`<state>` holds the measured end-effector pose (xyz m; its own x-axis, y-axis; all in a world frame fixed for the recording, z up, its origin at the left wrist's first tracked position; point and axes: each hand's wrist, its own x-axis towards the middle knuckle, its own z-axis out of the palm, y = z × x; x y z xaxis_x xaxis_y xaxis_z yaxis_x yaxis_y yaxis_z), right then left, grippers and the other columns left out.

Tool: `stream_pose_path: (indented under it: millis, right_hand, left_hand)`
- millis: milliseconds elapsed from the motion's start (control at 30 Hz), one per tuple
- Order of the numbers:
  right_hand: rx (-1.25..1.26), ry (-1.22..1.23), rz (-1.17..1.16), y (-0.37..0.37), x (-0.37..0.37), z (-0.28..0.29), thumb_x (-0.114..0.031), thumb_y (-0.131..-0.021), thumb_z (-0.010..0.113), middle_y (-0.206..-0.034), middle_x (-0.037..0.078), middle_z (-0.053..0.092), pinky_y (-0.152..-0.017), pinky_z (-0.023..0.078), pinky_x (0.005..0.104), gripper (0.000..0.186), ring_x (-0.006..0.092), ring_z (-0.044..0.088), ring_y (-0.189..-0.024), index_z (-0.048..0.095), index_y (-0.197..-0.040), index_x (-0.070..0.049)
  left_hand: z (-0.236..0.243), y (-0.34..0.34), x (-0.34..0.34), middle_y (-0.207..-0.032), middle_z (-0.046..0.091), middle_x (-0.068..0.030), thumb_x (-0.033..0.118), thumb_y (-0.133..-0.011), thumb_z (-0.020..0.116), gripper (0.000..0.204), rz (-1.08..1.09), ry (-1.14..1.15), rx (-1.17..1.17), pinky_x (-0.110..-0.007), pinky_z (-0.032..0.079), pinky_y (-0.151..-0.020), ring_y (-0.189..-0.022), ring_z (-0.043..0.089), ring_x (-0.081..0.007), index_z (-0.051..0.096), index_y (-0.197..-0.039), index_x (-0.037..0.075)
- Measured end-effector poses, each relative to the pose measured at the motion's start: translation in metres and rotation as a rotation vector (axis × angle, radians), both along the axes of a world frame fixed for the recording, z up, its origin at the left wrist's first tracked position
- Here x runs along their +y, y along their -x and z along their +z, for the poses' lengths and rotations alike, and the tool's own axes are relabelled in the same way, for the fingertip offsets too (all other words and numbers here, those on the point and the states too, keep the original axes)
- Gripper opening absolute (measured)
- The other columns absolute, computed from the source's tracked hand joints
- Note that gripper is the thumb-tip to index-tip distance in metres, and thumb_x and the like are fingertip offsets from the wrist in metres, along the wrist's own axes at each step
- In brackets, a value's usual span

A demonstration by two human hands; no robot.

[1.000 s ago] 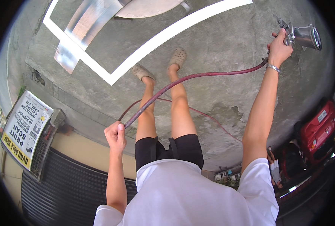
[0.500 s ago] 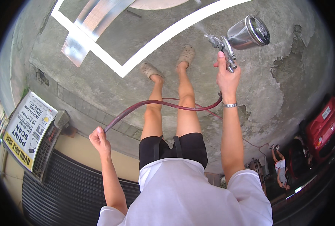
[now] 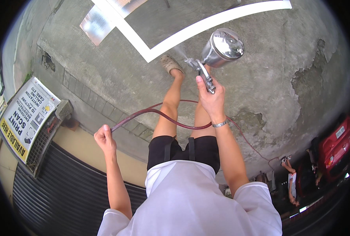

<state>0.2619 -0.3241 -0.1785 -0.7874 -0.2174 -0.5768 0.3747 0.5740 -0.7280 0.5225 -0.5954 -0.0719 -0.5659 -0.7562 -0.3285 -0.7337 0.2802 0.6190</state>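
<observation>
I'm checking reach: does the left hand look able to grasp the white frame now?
Probably not: the left hand is closed around the red hose, and the white frame looks well beyond it.

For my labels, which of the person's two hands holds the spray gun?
The right hand, wearing a silver wristband, holds the spray gun; the left hand holds the red hose.

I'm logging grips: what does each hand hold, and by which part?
Right hand: silver metal spray gun with round cup, by its handle. Left hand: long reddish hose, partway along.
</observation>
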Motion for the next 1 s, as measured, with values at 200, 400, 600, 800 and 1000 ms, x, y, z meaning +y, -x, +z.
stream_pose_path:
  millis: [200, 400, 600, 800, 1000]
  right_hand:
    - [-0.073, 0.135, 0.105, -0.044, -0.024, 0.013, -0.033, -0.097, 0.073, -0.068, 0.013, 0.060, -0.056, 0.043, 0.0372, 0.037, 0.0238, 0.056, -0.058, 0.067, -0.087, 0.002]
    - [-0.004, 0.238, 0.196, -0.057, -0.026, 0.019, -0.034, -0.095, 0.073, -0.072, 0.017, 0.062, -0.058, 0.046, 0.0410, 0.040, 0.0338, 0.061, -0.061, 0.066, -0.085, 0.003]
    - [0.066, -0.009, 0.076, 0.032, 0.024, 0.004, -0.037, -0.094, 0.075, -0.064, 0.015, 0.062, -0.055, 0.046, 0.0380, 0.042, 0.0260, 0.062, -0.056, 0.069, -0.085, 0.003]
    - [0.308, -0.237, -0.193, 0.178, 0.106, -0.037, -0.045, -0.096, 0.072, -0.061, 0.009, 0.064, -0.058, 0.048, 0.0362, 0.048, 0.0172, 0.062, -0.057, 0.073, -0.085, 0.002]
    - [0.377, -0.299, -0.352, 0.302, 0.177, -0.067, -0.050, -0.093, 0.072, -0.062, 0.009, 0.069, -0.062, 0.053, 0.0357, 0.057, 0.0194, 0.068, -0.059, 0.074, -0.077, 0.004]
  left_hand:
    - [-0.003, -0.014, -0.008, -0.058, 0.030, -0.0006, 0.024, -0.105, 0.057, 0.052, 0.000, 0.026, 0.011, -0.035, 0.018, -0.052, -0.057, 0.026, -0.0108, 0.033, -0.063, 0.004]
    - [-0.006, -0.006, 0.000, -0.058, 0.030, -0.0006, 0.026, -0.105, 0.057, 0.054, -0.045, 0.020, 0.004, -0.035, 0.017, -0.052, -0.057, 0.026, -0.0111, 0.032, -0.063, 0.004]
    - [-0.008, 0.008, 0.022, -0.058, 0.029, 0.0002, 0.027, -0.106, 0.056, 0.055, -0.056, -0.065, -0.021, -0.035, 0.017, -0.052, -0.057, 0.025, -0.0108, 0.031, -0.063, 0.004]
    - [-0.017, 0.043, 0.065, -0.059, 0.029, -0.0008, 0.025, -0.106, 0.055, 0.052, -0.111, -0.183, 0.015, -0.035, 0.018, -0.052, -0.056, 0.025, -0.0113, 0.032, -0.065, 0.003]
    - [-0.013, 0.106, 0.118, -0.058, 0.029, -0.0030, 0.028, -0.106, 0.055, 0.053, -0.216, -0.245, -0.015, -0.035, 0.021, -0.051, -0.055, 0.028, -0.0131, 0.032, -0.065, 0.003]
